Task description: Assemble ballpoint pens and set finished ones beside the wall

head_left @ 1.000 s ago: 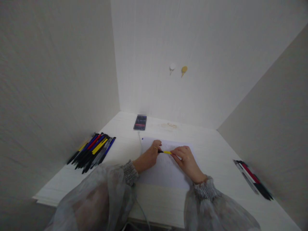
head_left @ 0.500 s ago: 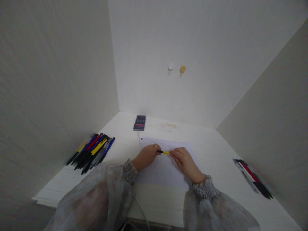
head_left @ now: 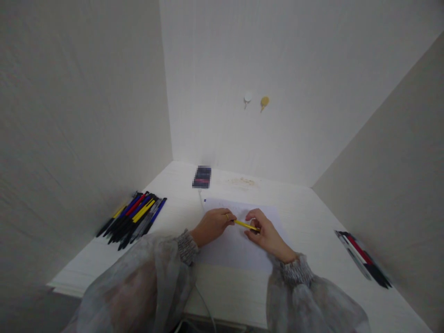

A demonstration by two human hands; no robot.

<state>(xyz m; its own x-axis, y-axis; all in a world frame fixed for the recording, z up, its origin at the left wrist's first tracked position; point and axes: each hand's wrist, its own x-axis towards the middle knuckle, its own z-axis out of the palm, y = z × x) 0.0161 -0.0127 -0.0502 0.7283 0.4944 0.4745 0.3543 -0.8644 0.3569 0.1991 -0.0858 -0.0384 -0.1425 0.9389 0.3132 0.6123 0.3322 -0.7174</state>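
Over the paper, a yellow pen (head_left: 245, 225) with dark ends lies slantwise between my two hands. My left hand (head_left: 215, 225), wearing a ring, pinches the pen's left end, and its fingertips hide that end. At the other end, the thumb and bent fingers of my right hand (head_left: 267, 233) close around the pen, the index finger lifted clear of it. A dark piece shows by the right fingertips; whether it is part of the pen I cannot tell. Beneath both hands is a sheet of white paper (head_left: 236, 254), with faint marks near its top.
A pile of pens (head_left: 135, 219), black, yellow, red and blue, lies at the left wall. Several more pens (head_left: 362, 256) lie along the right wall. Toward the back is a pixelated dark device (head_left: 201, 177) with a cable. Two hooks (head_left: 264, 101) are on the back wall.
My right hand has turned and loosened its fingers, the index finger lifting off. More of the yellow barrel shows, and the pen's right end now tilts lower.
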